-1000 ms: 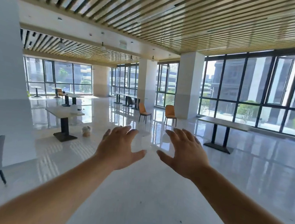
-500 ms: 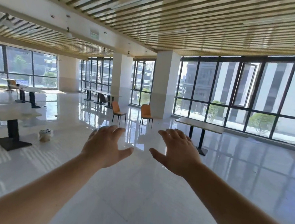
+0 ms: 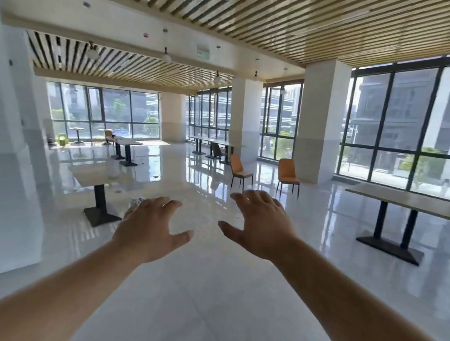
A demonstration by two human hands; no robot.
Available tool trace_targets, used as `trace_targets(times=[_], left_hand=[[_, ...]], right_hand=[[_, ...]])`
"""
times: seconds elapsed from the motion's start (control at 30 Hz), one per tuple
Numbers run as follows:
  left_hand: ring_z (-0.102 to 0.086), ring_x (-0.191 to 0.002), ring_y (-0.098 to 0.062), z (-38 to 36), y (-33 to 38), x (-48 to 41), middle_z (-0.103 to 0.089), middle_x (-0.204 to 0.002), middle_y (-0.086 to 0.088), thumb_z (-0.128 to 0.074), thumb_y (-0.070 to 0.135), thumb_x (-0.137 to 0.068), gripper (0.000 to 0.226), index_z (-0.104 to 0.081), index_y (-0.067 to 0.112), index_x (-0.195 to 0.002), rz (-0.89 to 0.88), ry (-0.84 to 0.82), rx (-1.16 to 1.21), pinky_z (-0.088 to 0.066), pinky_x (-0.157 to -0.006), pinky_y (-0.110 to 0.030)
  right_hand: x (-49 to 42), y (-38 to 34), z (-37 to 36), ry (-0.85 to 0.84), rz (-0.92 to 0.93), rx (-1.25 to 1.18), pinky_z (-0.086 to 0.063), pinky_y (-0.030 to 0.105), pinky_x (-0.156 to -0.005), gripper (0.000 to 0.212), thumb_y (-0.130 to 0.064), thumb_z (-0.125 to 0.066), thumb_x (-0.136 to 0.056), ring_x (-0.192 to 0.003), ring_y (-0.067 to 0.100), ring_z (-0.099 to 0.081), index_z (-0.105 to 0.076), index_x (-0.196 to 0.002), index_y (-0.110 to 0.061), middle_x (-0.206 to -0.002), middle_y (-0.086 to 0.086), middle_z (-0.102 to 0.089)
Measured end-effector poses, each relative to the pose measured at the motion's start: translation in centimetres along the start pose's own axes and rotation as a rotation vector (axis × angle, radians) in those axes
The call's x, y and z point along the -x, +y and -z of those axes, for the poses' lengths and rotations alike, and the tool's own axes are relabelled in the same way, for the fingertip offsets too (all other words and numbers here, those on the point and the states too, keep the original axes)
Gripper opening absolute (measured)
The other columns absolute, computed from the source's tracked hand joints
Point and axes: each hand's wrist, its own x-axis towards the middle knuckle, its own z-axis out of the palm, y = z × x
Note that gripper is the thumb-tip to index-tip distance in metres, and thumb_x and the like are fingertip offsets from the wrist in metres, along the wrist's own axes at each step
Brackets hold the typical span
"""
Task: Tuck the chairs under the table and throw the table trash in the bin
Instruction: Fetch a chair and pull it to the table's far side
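Observation:
My left hand [image 3: 150, 227] and my right hand [image 3: 261, 223] are stretched out in front of me, fingers spread, holding nothing. Two orange chairs [image 3: 239, 170] [image 3: 288, 172] stand loose on the shiny floor far ahead, away from any table. A white pedestal table [image 3: 94, 177] stands ahead on the left. A small bin [image 3: 135, 203] sits on the floor beside its base, mostly hidden behind my left hand. A long table [image 3: 409, 202] stands at the right by the windows. No trash on a tabletop can be made out.
White pillars [image 3: 320, 121] [image 3: 245, 120] rise behind the orange chairs. A white wall [image 3: 7, 153] fills the left side. More tables [image 3: 127, 144] and a dark chair [image 3: 216, 150] stand farther back by the windows. Glossy open floor lies between me and the chairs.
The view has swung back to the left and moved forward; the pedestal table and bin now sit nearer the centre. Both hands stay spread and empty.

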Motion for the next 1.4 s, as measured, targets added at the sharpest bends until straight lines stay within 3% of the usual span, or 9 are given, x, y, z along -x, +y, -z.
trace_targets(times=[0.13,0.37,0.47,0.63,0.83,1.07,1.23,1.4], left_hand=[[-0.043,-0.140,-0.023,-2.1,-7.3,-5.5,-0.047,-0.154,0.010,-0.045,0.086,-0.082,0.081,-0.044,0.038,-0.147,0.153,0.003,-0.062,-0.037,-0.113,-0.049],[-0.053,-0.127,-0.021,-5.7,-20.3,-10.7,-0.059,-0.137,0.011,-0.045,0.087,-0.075,0.079,-0.053,0.038,-0.136,0.335,0.031,-0.133,-0.043,-0.105,-0.047],[-0.048,-0.138,-0.022,-7.8,-27.6,-13.1,-0.052,-0.152,0.008,-0.045,0.089,-0.079,0.087,-0.046,0.034,-0.147,0.400,0.051,-0.163,-0.041,-0.113,-0.049],[-0.043,-0.143,-0.024,-10.6,-40.5,-18.1,-0.045,-0.159,0.007,-0.044,0.088,-0.082,0.088,-0.041,0.034,-0.151,0.455,0.026,-0.171,-0.039,-0.117,-0.051],[-0.042,-0.144,-0.026,-12.3,-53.3,-26.8,-0.044,-0.160,0.003,-0.044,0.087,-0.083,0.090,-0.039,0.030,-0.152,0.491,0.036,-0.190,-0.039,-0.115,-0.051],[-0.042,-0.143,-0.024,-21.1,-64.7,-34.2,-0.047,-0.158,0.002,-0.040,0.088,-0.081,0.090,-0.042,0.031,-0.150,0.474,-0.028,-0.280,-0.037,-0.117,-0.051],[-0.034,-0.148,-0.024,-26.3,-76.0,-38.0,-0.038,-0.163,0.002,-0.041,0.087,-0.083,0.090,-0.037,0.031,-0.154,0.649,-0.119,-0.303,-0.032,-0.120,-0.049],[-0.032,-0.148,-0.023,-25.9,-87.3,-41.3,-0.036,-0.163,0.003,-0.042,0.086,-0.084,0.091,-0.035,0.030,-0.156,0.842,-0.137,-0.350,-0.031,-0.120,-0.049]], right_hand=[[-11.5,-1.1,-6.6,-0.008,0.127,-0.068,-0.035,0.048,-0.115,0.083,-0.083,-0.032,-0.089,-0.141,0.028,-0.041,-0.040,-0.151,-0.028,-0.151,0.003,-0.050],[-26.7,-10.6,-18.4,-0.016,0.347,-0.193,-0.039,0.046,-0.111,0.083,-0.085,-0.031,-0.088,-0.137,0.027,-0.045,-0.044,-0.148,-0.030,-0.147,0.001,-0.054],[-32.8,-14.9,-23.5,-0.006,0.411,-0.192,-0.039,0.046,-0.110,0.081,-0.084,-0.032,-0.088,-0.137,0.027,-0.045,-0.045,-0.147,-0.030,-0.147,0.001,-0.054],[-44.2,-21.1,-30.1,-0.030,0.475,-0.171,-0.037,0.044,-0.111,0.080,-0.083,-0.033,-0.089,-0.138,0.026,-0.044,-0.044,-0.147,-0.030,-0.149,0.000,-0.052],[-58.1,-25.4,-35.7,-0.003,0.455,-0.211,-0.042,0.047,-0.110,0.084,-0.084,-0.033,-0.088,-0.137,0.027,-0.046,-0.045,-0.149,-0.027,-0.147,0.002,-0.054],[-70.6,-30.5,-49.6,-0.060,0.515,-0.262,-0.045,0.048,-0.108,0.081,-0.086,-0.033,-0.086,-0.133,0.025,-0.049,-0.045,-0.145,-0.031,-0.145,0.000,-0.056],[-81.2,-35.6,-60.4,-0.099,0.626,-0.334,-0.043,0.047,-0.108,0.079,-0.084,-0.037,-0.088,-0.134,0.025,-0.049,-0.043,-0.146,-0.031,-0.146,-0.001,-0.055],[-93.5,-43.1,-66.6,-0.137,0.761,-0.399,-0.037,0.046,-0.113,0.083,-0.084,-0.033,-0.089,-0.143,0.025,-0.039,-0.036,-0.153,-0.032,-0.154,-0.001,-0.046]])
